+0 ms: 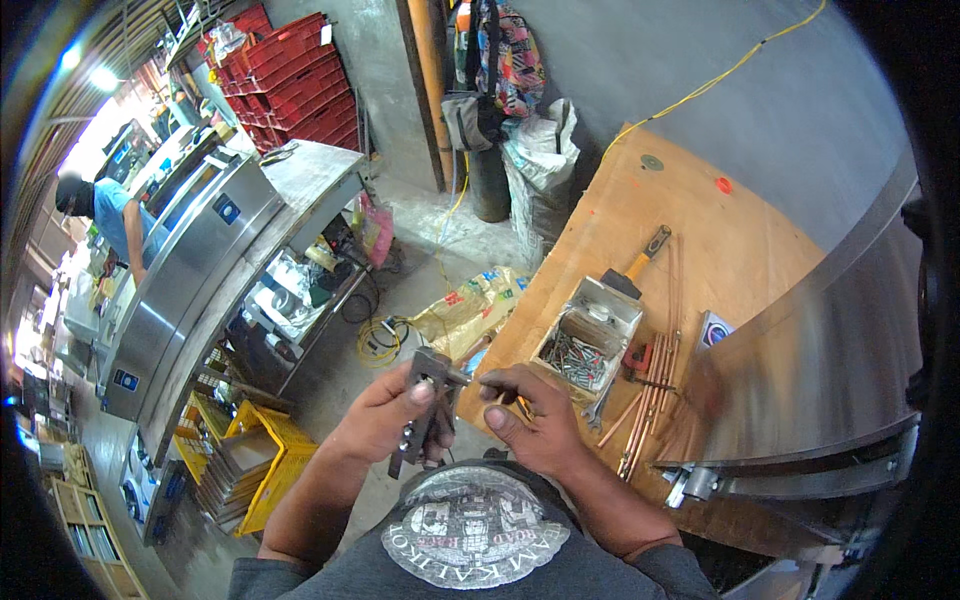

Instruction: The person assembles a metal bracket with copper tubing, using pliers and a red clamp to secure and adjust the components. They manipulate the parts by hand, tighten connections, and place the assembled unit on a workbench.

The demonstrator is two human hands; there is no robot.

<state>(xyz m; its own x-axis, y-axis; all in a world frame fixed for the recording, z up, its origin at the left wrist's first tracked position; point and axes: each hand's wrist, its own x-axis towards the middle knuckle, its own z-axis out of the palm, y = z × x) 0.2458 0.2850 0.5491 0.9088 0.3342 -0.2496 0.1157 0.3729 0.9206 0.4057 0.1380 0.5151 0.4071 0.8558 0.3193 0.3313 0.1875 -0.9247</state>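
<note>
My left hand (385,412) is closed around a dark metal flaring tool (432,370), a bar with a block across its top and shiny round parts along its side. The tool stands roughly upright in front of my chest. My right hand (535,415) hovers just right of the tool's top end, fingers bent and thumb apart, with nothing visible between them. On the wooden table to the right stands a white box (590,340) full of small screws and bolts. A wrench (594,412) lies beside the box, close to my right hand.
Copper tubes (652,405) and a hammer (640,262) lie on the table (700,205). A large curved metal sheet (810,370) rises at the right. Left are a steel-fronted unit (195,270), yellow crates (255,465) and a co-worker (125,225). Red crates (290,85) stand stacked behind.
</note>
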